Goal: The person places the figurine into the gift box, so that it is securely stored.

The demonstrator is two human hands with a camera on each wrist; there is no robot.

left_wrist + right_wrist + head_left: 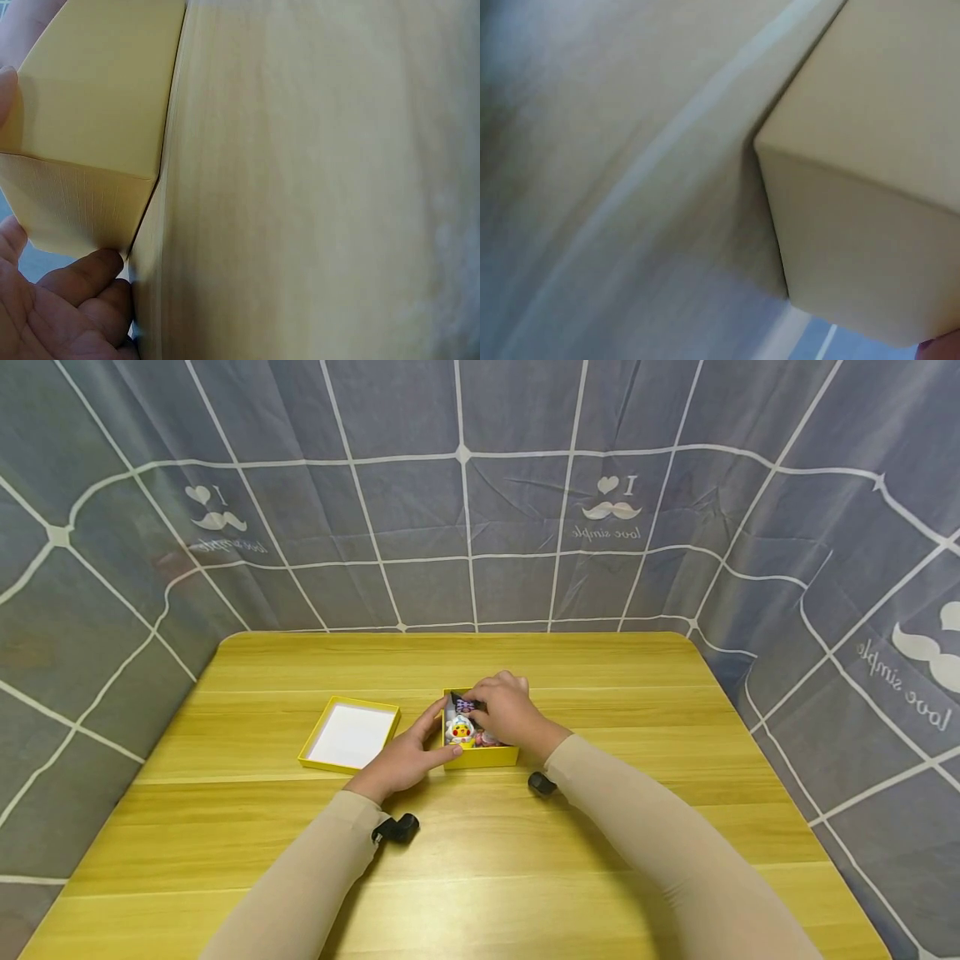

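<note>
A yellow box (480, 760) without its lid stands on the wooden table and holds several small toy figures. My left hand (405, 758) grips the box at its front left corner, thumb over the front rim and fingers along the left wall. In the left wrist view, fingers of the left hand (67, 307) lie low against the side wall. My right hand (506, 706) reaches in from the right, thumb and forefinger pinching a purple-and-black toy figure (464, 705). Nearer the front sits a yellow-faced figure with a white hood (461, 731), beside a pink figure (487, 739).
The yellow box lid (348, 733), white inside, lies upturned to the left of the box. A grey curtain (510, 510) with white lines hangs behind and beside the table (465, 877). Black wrist cameras (405, 828) are strapped at both cuffs.
</note>
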